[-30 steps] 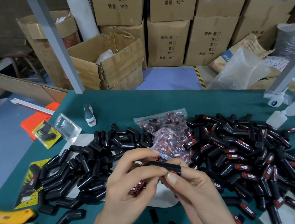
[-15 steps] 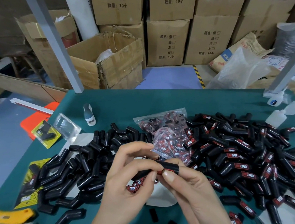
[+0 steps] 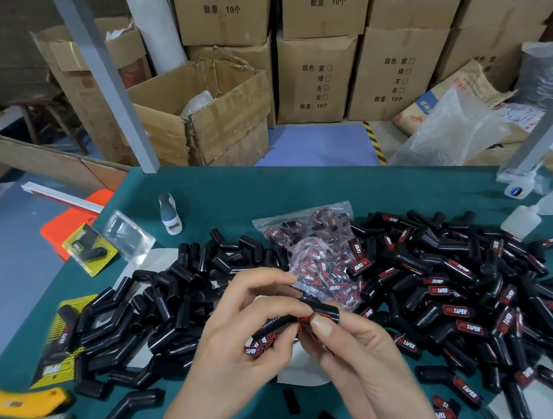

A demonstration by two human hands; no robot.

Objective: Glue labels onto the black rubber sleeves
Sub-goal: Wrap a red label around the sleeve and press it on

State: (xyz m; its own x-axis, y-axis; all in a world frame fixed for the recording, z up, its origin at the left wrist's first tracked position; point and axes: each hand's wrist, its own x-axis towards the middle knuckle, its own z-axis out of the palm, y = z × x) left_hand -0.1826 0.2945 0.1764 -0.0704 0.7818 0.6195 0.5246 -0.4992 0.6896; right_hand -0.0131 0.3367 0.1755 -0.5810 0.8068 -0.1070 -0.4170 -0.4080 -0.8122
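a: where is our black sleeve (image 3: 318,313)?

b: up over the green table (image 3: 300,189), pinched by our left hand (image 3: 245,337) and right hand (image 3: 359,344), with a red label (image 3: 303,320) under the right thumb.

a: any room to move?

b: plain sleeves (image 3: 162,308) sit left, labelled ones (image 3: 468,297) right. the far edge is open.

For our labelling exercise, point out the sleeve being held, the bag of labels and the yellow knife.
Held sleeve (image 3: 324,311): head view, its right end.
Bag of labels (image 3: 309,240): head view, middle.
Yellow knife (image 3: 21,403): head view, body.
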